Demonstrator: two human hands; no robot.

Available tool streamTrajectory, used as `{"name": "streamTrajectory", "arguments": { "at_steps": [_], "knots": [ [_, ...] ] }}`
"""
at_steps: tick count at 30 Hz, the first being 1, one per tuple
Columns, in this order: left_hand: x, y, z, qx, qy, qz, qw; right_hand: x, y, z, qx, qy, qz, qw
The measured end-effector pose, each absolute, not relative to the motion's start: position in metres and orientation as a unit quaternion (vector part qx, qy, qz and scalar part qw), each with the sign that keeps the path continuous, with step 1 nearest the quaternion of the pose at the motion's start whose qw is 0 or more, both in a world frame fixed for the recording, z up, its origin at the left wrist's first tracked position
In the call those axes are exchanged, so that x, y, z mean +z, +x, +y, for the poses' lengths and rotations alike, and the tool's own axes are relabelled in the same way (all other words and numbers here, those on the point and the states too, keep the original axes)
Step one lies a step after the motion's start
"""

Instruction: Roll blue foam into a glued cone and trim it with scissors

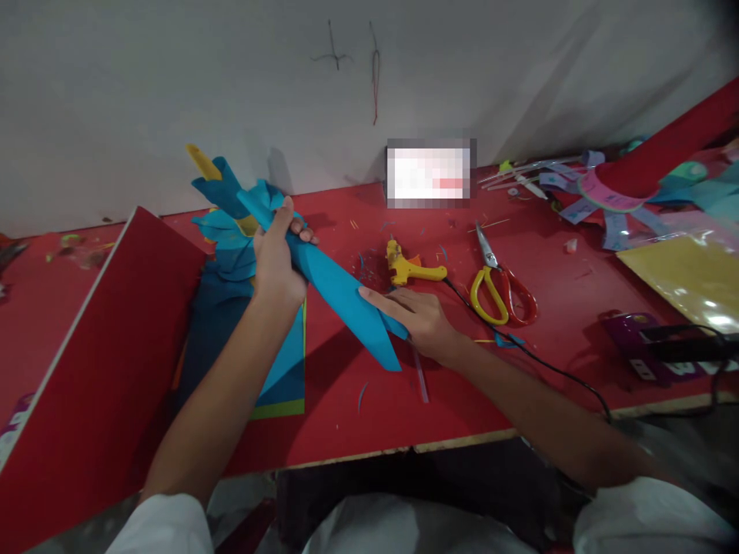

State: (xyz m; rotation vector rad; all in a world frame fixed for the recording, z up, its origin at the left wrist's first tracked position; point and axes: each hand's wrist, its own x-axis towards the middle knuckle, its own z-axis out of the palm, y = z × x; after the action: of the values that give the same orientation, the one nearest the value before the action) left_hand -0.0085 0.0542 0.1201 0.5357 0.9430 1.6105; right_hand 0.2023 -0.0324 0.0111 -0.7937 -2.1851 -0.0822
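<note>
A long cone of rolled blue paper (340, 296) slants across the middle, held above the red table. My left hand (280, 258) is closed around its narrow upper end. My right hand (419, 315) grips the wide lower end, its index finger stretched along the paper's edge and its other fingers partly hidden behind. Behind my left hand stand blue and yellow paper pieces (231, 200), rolled and ruffled. Blue and green sheets (282, 385) lie beneath my left forearm. A yellow glue gun (412, 269) rests just beyond my right hand.
Scissors (490, 281) with yellow and red handles lie right of the glue gun, whose black cord (536, 358) runs toward the table's front edge. A red panel (104, 346) rises at left. A blurred-out screen (428, 175) leans at the wall. A purple box (635, 346) sits at right.
</note>
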Motion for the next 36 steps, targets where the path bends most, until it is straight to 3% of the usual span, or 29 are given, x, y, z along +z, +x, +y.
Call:
{"name": "streamTrajectory", "arguments": {
  "at_steps": [18, 31, 36],
  "knots": [
    [0.109, 0.008, 0.042, 0.685, 0.317, 0.374, 0.539, 0.006, 0.203, -0.031, 0.029, -0.345, -0.831, 0.435],
    [0.106, -0.001, 0.050, 0.680, 0.282, 0.371, 0.567, 0.005, 0.204, -0.033, 0.090, -0.364, -0.821, 0.432],
    [0.107, -0.002, 0.049, 0.683, 0.271, 0.372, 0.568, -0.001, 0.205, -0.029, 0.057, -0.347, -0.835, 0.424]
  ]
}}
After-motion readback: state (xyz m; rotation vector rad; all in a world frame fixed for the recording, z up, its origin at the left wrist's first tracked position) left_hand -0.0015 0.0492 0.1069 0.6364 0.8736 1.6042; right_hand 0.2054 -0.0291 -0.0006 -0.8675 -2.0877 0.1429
